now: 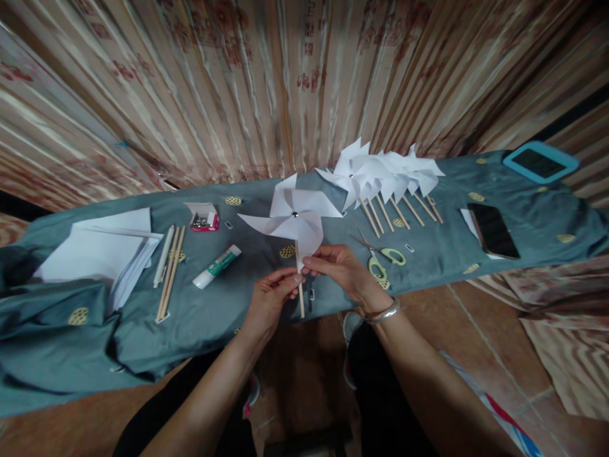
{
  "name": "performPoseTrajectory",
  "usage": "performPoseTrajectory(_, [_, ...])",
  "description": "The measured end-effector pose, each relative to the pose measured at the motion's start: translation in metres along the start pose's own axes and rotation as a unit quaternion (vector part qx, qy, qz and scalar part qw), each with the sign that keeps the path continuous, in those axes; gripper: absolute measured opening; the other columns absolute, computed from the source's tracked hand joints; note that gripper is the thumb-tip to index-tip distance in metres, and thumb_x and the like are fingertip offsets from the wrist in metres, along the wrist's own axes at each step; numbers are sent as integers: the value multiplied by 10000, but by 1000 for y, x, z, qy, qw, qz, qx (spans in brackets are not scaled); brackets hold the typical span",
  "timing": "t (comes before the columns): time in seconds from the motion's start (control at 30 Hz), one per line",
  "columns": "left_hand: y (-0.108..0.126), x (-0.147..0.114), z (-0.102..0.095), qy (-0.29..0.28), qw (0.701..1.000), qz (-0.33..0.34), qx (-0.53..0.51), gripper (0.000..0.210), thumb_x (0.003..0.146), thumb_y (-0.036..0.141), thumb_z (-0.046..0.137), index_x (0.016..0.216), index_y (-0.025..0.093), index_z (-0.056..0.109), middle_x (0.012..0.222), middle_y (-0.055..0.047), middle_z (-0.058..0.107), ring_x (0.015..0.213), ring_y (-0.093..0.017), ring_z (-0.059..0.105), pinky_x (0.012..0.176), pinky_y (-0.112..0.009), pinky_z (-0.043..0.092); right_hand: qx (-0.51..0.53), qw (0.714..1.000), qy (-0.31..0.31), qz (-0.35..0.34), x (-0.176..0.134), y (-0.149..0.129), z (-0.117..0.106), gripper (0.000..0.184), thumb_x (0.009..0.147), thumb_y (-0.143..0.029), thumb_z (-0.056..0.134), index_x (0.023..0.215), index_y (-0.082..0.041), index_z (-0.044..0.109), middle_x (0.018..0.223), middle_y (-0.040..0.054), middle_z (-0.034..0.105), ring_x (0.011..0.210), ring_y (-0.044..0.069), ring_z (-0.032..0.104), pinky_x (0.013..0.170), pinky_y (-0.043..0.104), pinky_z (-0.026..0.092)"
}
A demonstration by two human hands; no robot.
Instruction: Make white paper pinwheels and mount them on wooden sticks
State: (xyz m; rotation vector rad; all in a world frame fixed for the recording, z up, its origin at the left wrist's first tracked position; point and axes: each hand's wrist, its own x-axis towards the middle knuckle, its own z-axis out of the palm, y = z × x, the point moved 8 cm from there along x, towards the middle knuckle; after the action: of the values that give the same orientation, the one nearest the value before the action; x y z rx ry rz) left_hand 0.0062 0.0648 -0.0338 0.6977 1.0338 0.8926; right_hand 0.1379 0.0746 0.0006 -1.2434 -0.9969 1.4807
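Observation:
A white paper pinwheel point(304, 225) with a silver pin at its centre stands out in front of me on a wooden stick. My left hand point(276, 293) pinches that stick below the paper blades. Close beside it, my right hand point(337, 266) has its thumb and fingers closed on the tip of the lowest blade, near the stick. Green-handled scissors point(380, 259) lie just right of my right hand. Left of my hands a glue stick point(217, 266) rests on the cloth.
Several finished pinwheels point(380, 172) lie overlapped at the back right. A phone point(493, 230) and a blue-framed tablet point(541, 162) are farther right. On the left are white paper sheets point(102, 247), a pen point(164, 257), wooden sticks point(171, 273) and a small box of pins point(203, 218).

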Motion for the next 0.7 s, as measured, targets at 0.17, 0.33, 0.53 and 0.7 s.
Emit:
performPoseTrajectory(0.17, [-2,0,0,-4,1000,3,-1,328,476,321,913,714,150,769,569,10,649,511,-66,472,530,-210,377,-17,1000,-12,-16,0,-1,3,301,607,-487,820,636,-206,717,633,-6,703,592,115,583,603,255,462])
performPoseTrajectory(0.33, [-2,0,0,-6,1000,2,-7,315,474,321,911,701,151,775,583,-1,668,507,-63,472,525,-204,372,-53,998,-30,-36,-1,-2,5,308,663,-495,786,646,-196,711,632,-2,694,588,114,577,594,257,451])
performPoseTrajectory(0.53, [-2,0,-1,-1,1000,-3,-5,318,471,314,910,702,149,767,604,-9,685,506,-64,486,523,-206,378,-117,992,-9,-44,-2,-13,-10,398,667,-570,764,584,-189,682,556,-10,636,527,98,493,539,252,379])
performPoseTrajectory(0.7, [-4,-2,-2,-2,1000,-14,-2,322,489,311,906,726,144,768,642,-22,700,516,-58,487,531,-205,390,-124,981,111,-98,-6,-37,-55,424,677,-606,739,561,-206,657,567,4,636,519,108,472,532,265,378])
